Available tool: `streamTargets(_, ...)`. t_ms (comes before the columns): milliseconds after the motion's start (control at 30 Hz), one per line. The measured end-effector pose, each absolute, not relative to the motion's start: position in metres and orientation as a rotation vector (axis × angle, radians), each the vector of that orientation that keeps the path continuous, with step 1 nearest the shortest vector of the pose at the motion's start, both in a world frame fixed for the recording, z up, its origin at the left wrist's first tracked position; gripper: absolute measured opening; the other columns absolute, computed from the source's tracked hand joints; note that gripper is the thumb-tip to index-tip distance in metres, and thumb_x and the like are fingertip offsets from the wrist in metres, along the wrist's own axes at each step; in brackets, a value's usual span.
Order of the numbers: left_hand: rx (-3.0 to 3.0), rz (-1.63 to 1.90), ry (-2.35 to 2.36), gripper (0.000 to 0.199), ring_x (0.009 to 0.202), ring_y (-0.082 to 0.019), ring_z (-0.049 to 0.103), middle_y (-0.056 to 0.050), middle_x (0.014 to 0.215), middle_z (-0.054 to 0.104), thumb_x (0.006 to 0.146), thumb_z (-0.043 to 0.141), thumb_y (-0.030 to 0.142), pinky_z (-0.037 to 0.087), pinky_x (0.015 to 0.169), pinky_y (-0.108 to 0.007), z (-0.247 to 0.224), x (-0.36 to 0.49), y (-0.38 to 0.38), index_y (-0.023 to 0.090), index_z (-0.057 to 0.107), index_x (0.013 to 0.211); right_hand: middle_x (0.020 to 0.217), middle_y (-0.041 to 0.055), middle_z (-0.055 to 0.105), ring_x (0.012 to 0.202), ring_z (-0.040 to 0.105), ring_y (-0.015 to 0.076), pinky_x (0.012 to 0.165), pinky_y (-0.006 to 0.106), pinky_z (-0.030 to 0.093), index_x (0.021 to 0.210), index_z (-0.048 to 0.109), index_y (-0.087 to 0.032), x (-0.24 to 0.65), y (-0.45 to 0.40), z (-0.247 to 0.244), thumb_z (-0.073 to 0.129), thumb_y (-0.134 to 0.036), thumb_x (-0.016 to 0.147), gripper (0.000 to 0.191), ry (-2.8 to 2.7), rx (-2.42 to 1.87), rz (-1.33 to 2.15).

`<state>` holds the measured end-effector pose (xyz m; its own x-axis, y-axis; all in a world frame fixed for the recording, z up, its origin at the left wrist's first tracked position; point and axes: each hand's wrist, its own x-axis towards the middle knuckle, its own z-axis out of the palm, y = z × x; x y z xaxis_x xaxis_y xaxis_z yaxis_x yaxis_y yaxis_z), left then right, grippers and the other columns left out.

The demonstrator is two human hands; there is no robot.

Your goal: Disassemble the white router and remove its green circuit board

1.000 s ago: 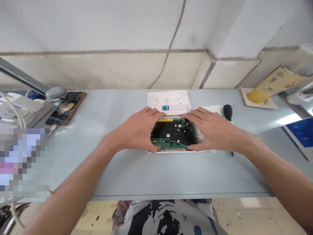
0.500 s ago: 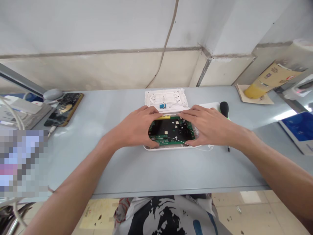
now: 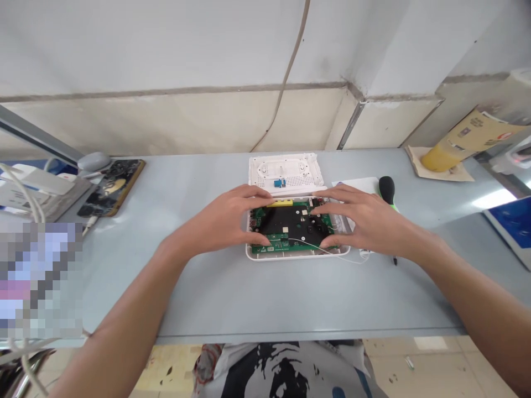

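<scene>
A green circuit board [image 3: 258,247] with a black plate [image 3: 276,221] and a yellow port block [image 3: 284,203] sits inside a white router-like housing [image 3: 290,256]. My left hand [image 3: 234,220] spans the board's left end, thumb by the front edge and fingers near the yellow block. Over the right end, my right hand [image 3: 360,221] has its fingers spread, with thumb and fingertips close to or touching the board. A thin white wire [image 3: 332,254] trails out to the right. Behind lies a perforated white cover [image 3: 267,168] with a blue piece [image 3: 280,183] on it.
A black-handled screwdriver [image 3: 386,189] lies right of the housing, beside white paper [image 3: 365,184]. A phone [image 3: 112,188] and cables lie at the left. A container with a yellow base [image 3: 437,157] stands back right, near a blue-and-white box [image 3: 512,224].
The right hand's fingers have spread and shifted over the board, while the left hand has drawn slightly left. More of the board and housing shows. The view has shifted slightly.
</scene>
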<state>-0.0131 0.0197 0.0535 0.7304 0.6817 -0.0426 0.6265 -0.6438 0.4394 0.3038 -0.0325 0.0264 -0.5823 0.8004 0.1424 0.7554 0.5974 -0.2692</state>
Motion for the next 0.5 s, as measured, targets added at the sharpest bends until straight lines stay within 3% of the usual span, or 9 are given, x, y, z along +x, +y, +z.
streamTargets(167,2.526,0.182,0.979,0.051,0.138,-0.033,0.052,-0.007,0.143,0.065,0.091,0.077,0.052,0.050,0.113,-0.048,0.0566,-0.0138,0.0182,0.030,0.070,0.137,0.145,0.0114,0.067,0.130,0.060,0.0346,0.097,0.055,0.060,0.114,0.081,-0.025,0.3011,-0.0348,0.0256,0.059,-0.046,0.104,0.032,-2.506,-1.229,0.246)
streamTargets(300,2.575,0.253,1.001,0.034,0.129,-0.029,0.060,-0.007,0.137,0.069,0.101,0.065,0.043,0.051,0.110,-0.046,0.0549,-0.0139,0.0180,0.027,0.074,0.130,0.142,0.0131,0.067,0.126,0.060,0.0351,0.096,0.056,0.060,0.109,0.083,-0.024,0.2994,-0.0356,0.0271,0.064,-0.040,0.102,0.026,-2.483,-1.181,0.141)
streamTargets(500,2.679,0.334,1.008,0.025,0.116,-0.028,0.066,-0.008,0.124,0.075,0.103,0.059,0.029,0.055,0.098,-0.044,0.0491,-0.0085,0.0156,0.022,0.077,0.118,0.146,0.0122,0.066,0.132,0.060,0.0377,0.111,0.063,0.053,0.128,0.077,-0.022,0.2999,-0.0417,0.0274,0.074,-0.047,0.094,0.042,-2.650,-1.079,0.032)
